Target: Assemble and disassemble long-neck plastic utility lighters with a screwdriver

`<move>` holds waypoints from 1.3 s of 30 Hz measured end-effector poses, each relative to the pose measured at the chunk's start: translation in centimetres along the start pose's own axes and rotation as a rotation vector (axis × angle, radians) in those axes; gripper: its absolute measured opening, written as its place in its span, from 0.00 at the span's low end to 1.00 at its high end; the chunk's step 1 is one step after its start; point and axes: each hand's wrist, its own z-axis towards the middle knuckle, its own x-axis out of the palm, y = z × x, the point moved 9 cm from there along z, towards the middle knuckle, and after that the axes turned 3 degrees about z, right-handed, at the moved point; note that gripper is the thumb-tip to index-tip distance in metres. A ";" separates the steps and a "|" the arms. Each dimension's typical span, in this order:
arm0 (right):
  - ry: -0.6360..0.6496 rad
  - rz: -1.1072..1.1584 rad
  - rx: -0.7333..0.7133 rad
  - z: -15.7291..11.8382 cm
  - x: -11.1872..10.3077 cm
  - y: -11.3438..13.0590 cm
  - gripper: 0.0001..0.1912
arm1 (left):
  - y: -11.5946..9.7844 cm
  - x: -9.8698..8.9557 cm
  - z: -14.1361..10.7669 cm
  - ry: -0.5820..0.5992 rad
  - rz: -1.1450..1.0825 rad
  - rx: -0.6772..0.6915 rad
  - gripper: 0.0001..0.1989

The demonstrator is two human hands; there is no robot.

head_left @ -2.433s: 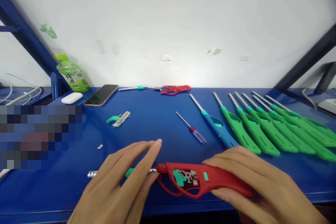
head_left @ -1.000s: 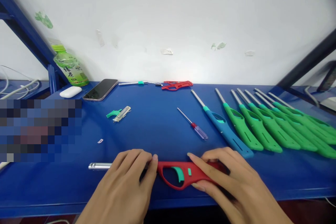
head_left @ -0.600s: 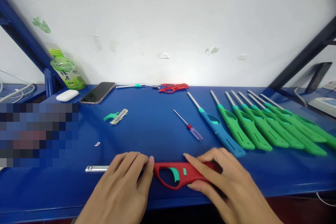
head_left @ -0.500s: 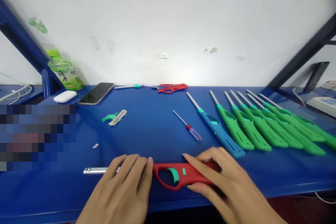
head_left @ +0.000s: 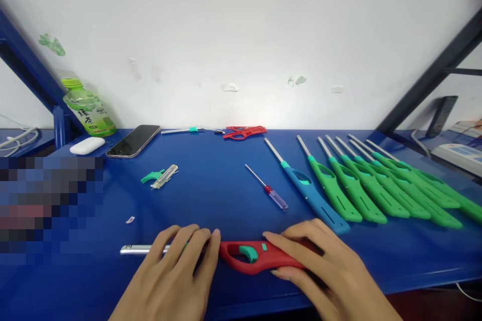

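A red gas lighter (head_left: 263, 259) with a green trigger and a long metal tube lies across the front of the blue table. My left hand (head_left: 175, 268) is closed over the tube where it meets the red body, hiding that joint. Around the handle end my right hand (head_left: 316, 263) has its thumb and fingers on either side. The tube's tip sticks out to the left of my left hand. Beyond my hands, a screwdriver (head_left: 271, 193) with a clear purple handle lies on the table.
To the right lie a blue lighter (head_left: 314, 198) and several green lighters (head_left: 339, 193). Red casing halves (head_left: 246, 132) and a metal tube (head_left: 181, 130) lie by the wall. Left are a fuel tank (head_left: 164, 177), a phone (head_left: 133, 141), a white case (head_left: 87, 146) and a bottle (head_left: 90, 110).
The view has tilted slightly, so things on the table appear a little lower. Both hands keep hold of the red lighter, which appears slightly rotated about its length.
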 end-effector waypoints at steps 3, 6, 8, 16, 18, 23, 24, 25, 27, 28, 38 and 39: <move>0.011 0.017 0.022 -0.2 0.1 -0.3 0.17 | 2.2 0.2 -0.9 0.021 -0.033 -0.088 0.24; 0.025 0.033 0.031 -0.4 0.3 -0.5 0.18 | 4.3 0.7 -2.7 0.098 0.010 -0.106 0.26; 0.023 0.031 0.030 -0.5 0.3 -0.6 0.17 | 4.7 1.1 -3.5 0.143 -0.013 -0.079 0.22; -0.044 0.011 -0.027 -0.6 0.1 -0.2 0.15 | 2.8 0.0 -1.0 0.078 -0.363 -0.145 0.21; -0.058 0.000 -0.030 -0.6 -0.1 -0.2 0.14 | 2.9 -0.4 -1.2 0.062 -0.336 -0.151 0.20; -0.088 -0.027 -0.028 -0.3 -0.5 0.0 0.14 | 4.0 -0.3 -2.6 0.075 -0.218 -0.155 0.15; -0.098 -0.031 -0.036 -0.2 -0.6 0.1 0.14 | 3.9 -0.1 -2.6 0.076 -0.229 -0.139 0.14; -0.105 -0.034 -0.044 -0.2 -0.6 0.2 0.14 | 3.7 0.0 -2.4 0.073 -0.245 -0.125 0.14; -0.117 -0.038 -0.057 -0.2 -0.7 0.2 0.13 | 3.5 0.0 -1.7 0.037 -0.258 -0.114 0.18; -0.119 -0.039 -0.054 -0.2 -0.7 0.0 0.13 | 3.4 -0.1 -1.3 0.014 -0.252 -0.115 0.20; -0.049 -0.001 0.035 -0.3 -0.3 -0.8 0.11 | 2.4 -0.8 0.5 0.055 -0.329 -0.135 0.11; -0.055 -0.001 0.038 -0.2 -0.4 -0.7 0.10 | 2.3 -0.5 0.4 0.078 -0.331 -0.134 0.11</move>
